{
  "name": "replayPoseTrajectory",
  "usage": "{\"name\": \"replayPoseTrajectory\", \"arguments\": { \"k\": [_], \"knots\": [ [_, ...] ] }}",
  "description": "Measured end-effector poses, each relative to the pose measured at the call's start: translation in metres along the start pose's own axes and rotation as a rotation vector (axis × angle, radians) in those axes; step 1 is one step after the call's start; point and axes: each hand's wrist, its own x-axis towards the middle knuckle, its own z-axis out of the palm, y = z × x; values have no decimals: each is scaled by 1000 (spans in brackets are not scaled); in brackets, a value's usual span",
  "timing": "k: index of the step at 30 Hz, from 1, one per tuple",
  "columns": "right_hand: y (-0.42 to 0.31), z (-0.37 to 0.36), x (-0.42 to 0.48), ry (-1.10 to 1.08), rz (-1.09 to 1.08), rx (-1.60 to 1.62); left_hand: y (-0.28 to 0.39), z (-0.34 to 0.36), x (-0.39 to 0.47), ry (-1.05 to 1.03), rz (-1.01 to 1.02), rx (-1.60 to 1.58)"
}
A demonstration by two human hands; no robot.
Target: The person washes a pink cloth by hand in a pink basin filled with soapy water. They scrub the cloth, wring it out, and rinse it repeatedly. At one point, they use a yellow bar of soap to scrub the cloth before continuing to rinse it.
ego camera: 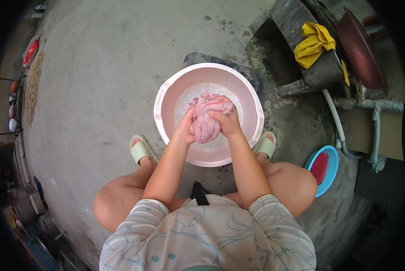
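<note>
A bunched, twisted pink cloth (207,118) is held between both hands above a pink plastic basin (209,162). My left hand (186,127) grips its left side, and my right hand (226,118) grips the right side, thumb pressed on the fabric. Whitish, foamy-looking water (180,110) lies in the bottom of the basin, which stands on the floor between my slippered feet.
A blue basin (334,169) with a red item (320,167) stands at the right. Upper right, a yellow cloth (312,45) hangs on a stone-like ledge (290,23) beside a dark red basin (361,50). A grey pipe (333,111) runs below.
</note>
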Motion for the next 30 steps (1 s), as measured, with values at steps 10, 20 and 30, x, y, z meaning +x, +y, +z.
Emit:
{"name": "replayPoseTrajectory", "arguments": {
  "k": [10, 20, 30],
  "knots": [
    [47, -9, 2, 339, 363, 509, -11, 15, 0, 390, 747, 914],
    [61, -8, -21, 275, 722, 645, -21, 20, -20, 225, 1015, 1503],
    [155, -63, -19, -105, 551, 367, -22, 26, -31, 97, 1065, 1677]
  ]
}}
